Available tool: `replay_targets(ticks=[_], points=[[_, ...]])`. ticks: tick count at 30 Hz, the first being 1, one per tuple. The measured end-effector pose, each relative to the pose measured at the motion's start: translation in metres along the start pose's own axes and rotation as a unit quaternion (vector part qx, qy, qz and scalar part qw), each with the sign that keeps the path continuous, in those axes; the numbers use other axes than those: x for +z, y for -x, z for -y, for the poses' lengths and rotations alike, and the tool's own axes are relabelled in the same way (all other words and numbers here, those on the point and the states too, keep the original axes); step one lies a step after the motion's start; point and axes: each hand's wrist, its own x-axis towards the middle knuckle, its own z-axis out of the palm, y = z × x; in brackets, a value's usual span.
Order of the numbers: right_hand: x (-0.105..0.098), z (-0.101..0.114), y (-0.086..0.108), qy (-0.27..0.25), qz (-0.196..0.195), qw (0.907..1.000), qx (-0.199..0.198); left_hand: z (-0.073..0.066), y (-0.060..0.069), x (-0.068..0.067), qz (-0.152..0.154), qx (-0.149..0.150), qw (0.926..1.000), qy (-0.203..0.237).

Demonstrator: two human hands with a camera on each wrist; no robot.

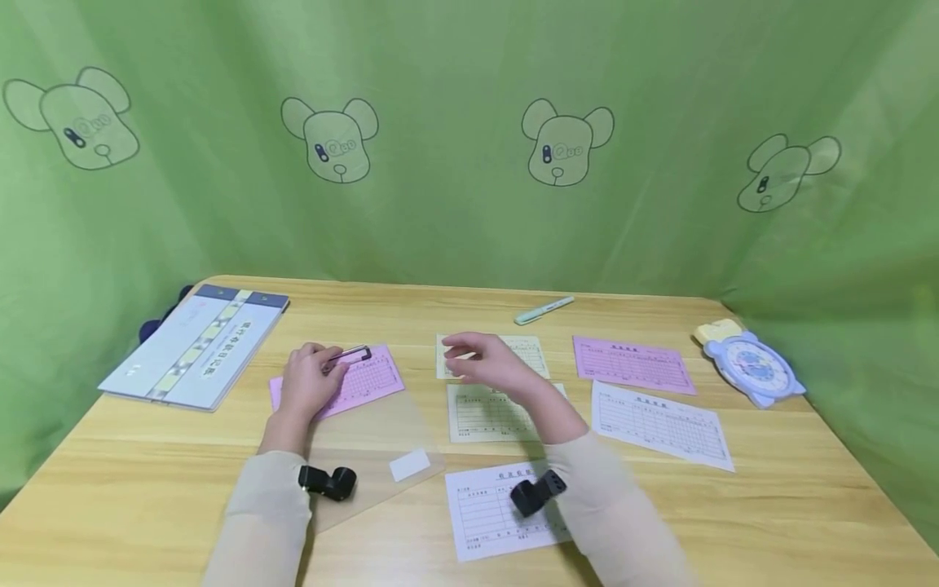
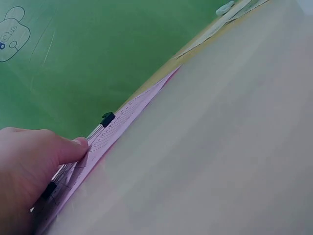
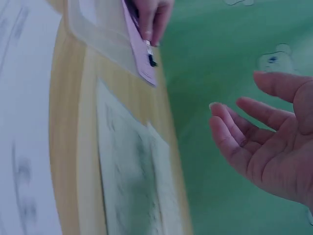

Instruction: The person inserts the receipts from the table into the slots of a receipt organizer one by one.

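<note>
My left hand (image 1: 306, 383) is at the top of a translucent clipboard (image 1: 367, 481) with a white label near its lower right. Its thumb and fingers grip the black-tipped metal clip (image 2: 96, 132) over a pink printed slip (image 1: 367, 381). The slip lies slanted across the board's upper end. My right hand (image 1: 487, 363) hovers with loosely bent, spread fingers and nothing in them, as the right wrist view (image 3: 274, 137) shows. Below it lie two cream slips, the upper slip (image 1: 531, 350) and the lower slip (image 1: 477, 413).
A white slip (image 1: 480, 514) lies under my right forearm. Further right are a pink slip (image 1: 631, 364), a white slip (image 1: 660, 424), a blue clock-like dial (image 1: 751, 367) and a yellow block (image 1: 717, 330). A mint pen (image 1: 543, 311) lies behind; a banded folder (image 1: 176, 326) sits left.
</note>
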Motion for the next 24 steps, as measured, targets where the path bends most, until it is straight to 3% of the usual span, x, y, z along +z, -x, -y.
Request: replay_targets(ticks=[10, 17, 24], points=[[-0.043, -0.010, 0.067, 0.056, -0.005, 0.9955, -0.076, 0.000, -0.001, 0.001, -0.002, -0.007, 0.9999, 0.012], [-0.060, -0.033, 0.109, 0.029, 0.006, 0.9967, -0.076, -0.001, 0.000, 0.000, -0.001, -0.013, 0.9995, 0.028], [-0.070, -0.055, 0.130, 0.031, 0.023, 0.9964, -0.076, -0.002, 0.000, -0.001, 0.009, -0.022, 0.9992, 0.031]])
